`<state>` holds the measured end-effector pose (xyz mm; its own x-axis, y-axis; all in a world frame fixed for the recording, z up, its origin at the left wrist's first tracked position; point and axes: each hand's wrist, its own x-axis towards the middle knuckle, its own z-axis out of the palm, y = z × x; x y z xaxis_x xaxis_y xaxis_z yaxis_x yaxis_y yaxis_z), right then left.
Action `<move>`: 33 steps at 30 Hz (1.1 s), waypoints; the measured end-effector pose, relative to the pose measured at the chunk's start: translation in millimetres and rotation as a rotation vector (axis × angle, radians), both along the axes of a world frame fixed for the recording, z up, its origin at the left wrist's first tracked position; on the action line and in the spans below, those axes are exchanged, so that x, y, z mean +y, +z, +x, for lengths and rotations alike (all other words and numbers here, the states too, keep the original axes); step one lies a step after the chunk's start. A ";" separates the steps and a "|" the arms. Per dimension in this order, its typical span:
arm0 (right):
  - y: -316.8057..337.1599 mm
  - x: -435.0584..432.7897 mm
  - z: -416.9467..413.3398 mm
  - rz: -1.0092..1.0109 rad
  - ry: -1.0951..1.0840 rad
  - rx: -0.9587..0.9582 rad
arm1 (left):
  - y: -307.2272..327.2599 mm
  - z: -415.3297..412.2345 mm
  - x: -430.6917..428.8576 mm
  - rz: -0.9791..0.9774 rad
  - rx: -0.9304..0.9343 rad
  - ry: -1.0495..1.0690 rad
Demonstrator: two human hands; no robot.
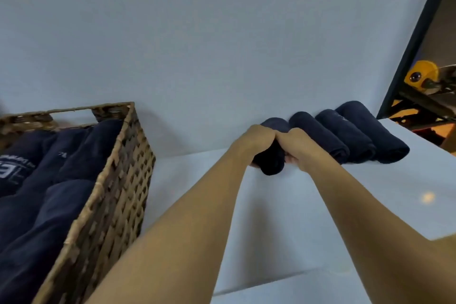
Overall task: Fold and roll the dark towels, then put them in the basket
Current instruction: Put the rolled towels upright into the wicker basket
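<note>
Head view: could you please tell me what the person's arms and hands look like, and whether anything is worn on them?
The left arm and right arm are bare wherever they show, with no sleeves. The left hand and right hand wear no gloves, and no watch, bracelet or ring can be made out.

The rectangular brown woven basket (118,180) is coarse wicker, its plaited strands rough and dull. The dark navy towels (74,155) inside it are soft matt cloth, one with white printed lettering. The dark navy rolled towel (271,165) at the row's left end and the three rolled navy towels (345,136) beside it show the same fuzzy, lightless nap. The white counter (407,180) is smooth with a faint sheen; the pale grey wall (222,32) looks matt.
</note>
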<state>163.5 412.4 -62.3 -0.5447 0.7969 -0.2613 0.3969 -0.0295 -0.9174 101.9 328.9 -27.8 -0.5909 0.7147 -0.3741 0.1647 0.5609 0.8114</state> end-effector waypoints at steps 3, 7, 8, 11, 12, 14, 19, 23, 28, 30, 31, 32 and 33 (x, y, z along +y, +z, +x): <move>41.2 -41.3 -12.3 -0.044 0.053 0.215 | 58.0 -20.4 -47.6 0.003 0.170 -0.049; 108.7 -114.9 -44.4 0.003 0.209 0.465 | 134.3 -44.0 -133.7 0.077 0.312 0.008; 121.2 -134.3 -53.9 0.015 0.256 0.508 | 146.6 -50.6 -156.8 0.103 0.336 0.047; 142.5 -187.5 -88.4 0.075 0.381 0.551 | 161.0 -72.9 -218.8 0.155 0.371 0.180; 144.3 -203.2 -99.2 0.097 0.422 0.526 | 159.7 -79.8 -235.1 0.153 0.374 0.225; 139.9 -227.3 -118.3 0.156 0.505 0.425 | 148.4 -94.1 -258.2 0.132 0.365 0.309; 113.0 -242.7 -144.7 0.631 0.624 -0.032 | 95.8 -121.9 -273.6 0.074 0.238 0.306; 99.1 -245.8 -148.1 0.918 0.623 -0.250 | 66.2 -130.6 -274.9 0.032 0.227 0.257; 98.1 -250.6 -145.9 0.893 0.620 -0.241 | 89.8 -136.1 -271.4 -0.305 0.482 0.156; 100.4 -245.9 -144.4 0.836 0.630 -0.158 | 104.6 -129.3 -252.8 -0.413 0.830 0.181; 102.1 -239.3 -140.0 0.797 0.611 -0.089 | 109.8 -123.0 -238.0 -0.407 0.968 0.214; 105.0 -229.9 -131.7 0.747 0.573 -0.010 | 114.0 -115.6 -220.1 -0.362 1.054 0.232; 107.8 -217.2 -121.4 0.705 0.519 0.059 | 117.2 -108.0 -200.7 -0.284 1.090 0.221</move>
